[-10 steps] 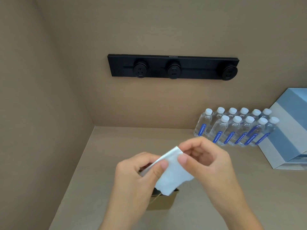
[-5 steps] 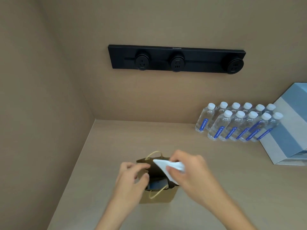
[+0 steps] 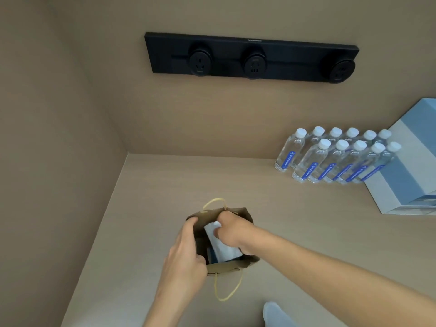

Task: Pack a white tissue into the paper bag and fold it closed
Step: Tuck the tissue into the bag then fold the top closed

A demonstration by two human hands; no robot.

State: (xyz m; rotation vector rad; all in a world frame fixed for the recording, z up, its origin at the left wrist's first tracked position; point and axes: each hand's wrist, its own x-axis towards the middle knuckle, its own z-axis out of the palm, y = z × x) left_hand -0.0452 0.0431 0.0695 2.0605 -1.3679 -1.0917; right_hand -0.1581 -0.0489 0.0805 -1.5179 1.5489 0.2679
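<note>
A small brown paper bag [image 3: 232, 267] with yellow cord handles stands open on the beige counter. My left hand [image 3: 186, 253] grips the bag's left rim and holds its mouth wide. My right hand [image 3: 232, 232] reaches down into the bag with its fingers closed on the white tissue [image 3: 223, 246], which lies mostly inside. Something dark blue shows at the bag's bottom beside the tissue.
Several small water bottles [image 3: 335, 159] stand at the back right, next to a blue and white box [image 3: 410, 171]. A black socket strip [image 3: 252, 57] is on the back wall. A wall closes the left side. A pale object [image 3: 276, 313] shows at the bottom edge.
The tissue went from being held above the bag by both hands down into the bag with my right hand. My left hand took hold of the bag's rim.
</note>
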